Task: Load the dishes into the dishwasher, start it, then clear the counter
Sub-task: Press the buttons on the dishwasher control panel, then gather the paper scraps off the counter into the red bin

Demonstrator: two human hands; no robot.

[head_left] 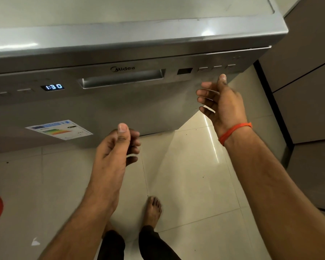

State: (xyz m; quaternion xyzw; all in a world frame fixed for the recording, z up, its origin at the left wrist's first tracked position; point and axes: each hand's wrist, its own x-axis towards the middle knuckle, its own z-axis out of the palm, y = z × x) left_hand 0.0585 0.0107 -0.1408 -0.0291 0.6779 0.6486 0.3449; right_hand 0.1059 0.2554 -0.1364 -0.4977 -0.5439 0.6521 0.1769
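A bare foot (153, 209) stands on the pale floor tiles (191, 184); above it the left hand (116, 145) hangs in the air, fingers loosely curled, holding nothing; the right hand (221, 102), an orange band (235, 132) at its wrist, floats just before the dishwasher (120, 104), fingers relaxed and empty; the door is closed, its display (53, 87) reading 1:30, left of the handle (122, 78).

"Midea" logo (122, 69) on the dishwasher door (120, 106), lit display (53, 87) reading "1:30", energy label (59, 129) unreadable
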